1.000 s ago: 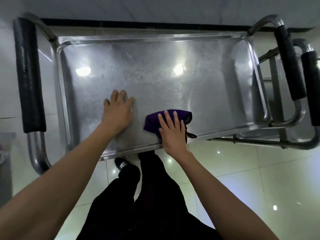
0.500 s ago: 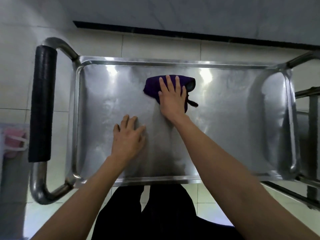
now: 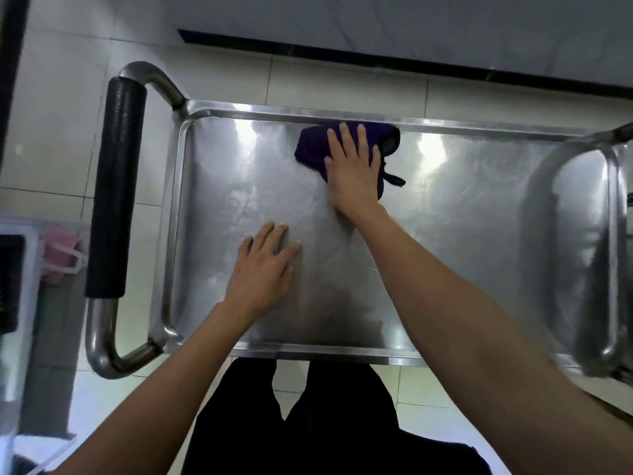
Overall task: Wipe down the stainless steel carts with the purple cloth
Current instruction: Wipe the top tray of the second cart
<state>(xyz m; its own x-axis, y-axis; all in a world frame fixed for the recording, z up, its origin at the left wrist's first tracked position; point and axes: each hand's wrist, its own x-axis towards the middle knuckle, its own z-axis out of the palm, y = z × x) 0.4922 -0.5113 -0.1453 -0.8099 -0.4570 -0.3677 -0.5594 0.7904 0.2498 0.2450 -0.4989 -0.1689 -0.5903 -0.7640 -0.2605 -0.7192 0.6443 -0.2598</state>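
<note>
The stainless steel cart [image 3: 472,214] fills the middle of the view, its top tray seen from above. A crumpled purple cloth [image 3: 310,150] lies against the tray's far rim, a dark tag sticking out on its right. My right hand [image 3: 352,166] presses flat on the cloth, fingers spread toward the far rim. My left hand [image 3: 263,269] rests flat on the bare steel nearer me, left of centre, holding nothing.
A black-padded handle [image 3: 114,190] on a steel tube closes the cart's left end. A second steel frame [image 3: 616,234] touches the right end. At the far left stands a pale bin [image 3: 20,303] with a pink object [image 3: 60,255]. The wall runs just behind the cart.
My right hand has slid the cloth from the tray's near edge across to the far rim. My left hand stays flat on the tray. The view shifted right and closer.
</note>
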